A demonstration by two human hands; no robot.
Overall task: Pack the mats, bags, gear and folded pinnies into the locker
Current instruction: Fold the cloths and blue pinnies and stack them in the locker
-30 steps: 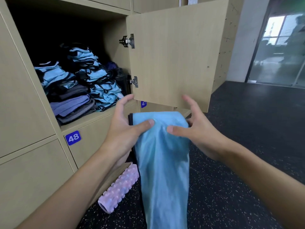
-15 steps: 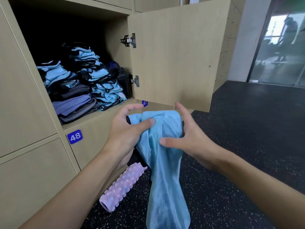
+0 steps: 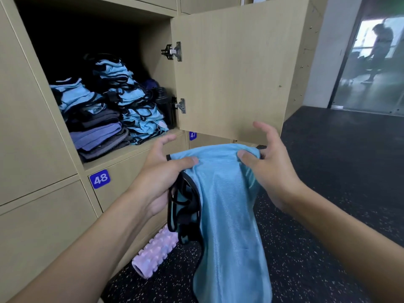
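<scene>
A light blue pinny (image 3: 225, 204) with black trim hangs in front of me, its lower part trailing down out of view. My left hand (image 3: 162, 178) pinches its top left edge with the thumb on top. My right hand (image 3: 270, 162) pinches the top right edge, the other fingers spread. Up and to the left, the open locker (image 3: 122, 154) holds two stacks of folded blue pinnies (image 3: 133, 106), folded purple and grey mats (image 3: 98, 136) and a dark bottle (image 3: 165, 106) at the right wall.
The locker door (image 3: 236, 71) stands open just behind my hands. A pink ridged foam roller (image 3: 156, 251) lies on the dark speckled floor against the lower lockers. A glass door (image 3: 371, 62) is at the far right, with a person behind it.
My hands have moved apart, spreading the top of the pinny wider. A black-trimmed fold now hangs below my left hand.
</scene>
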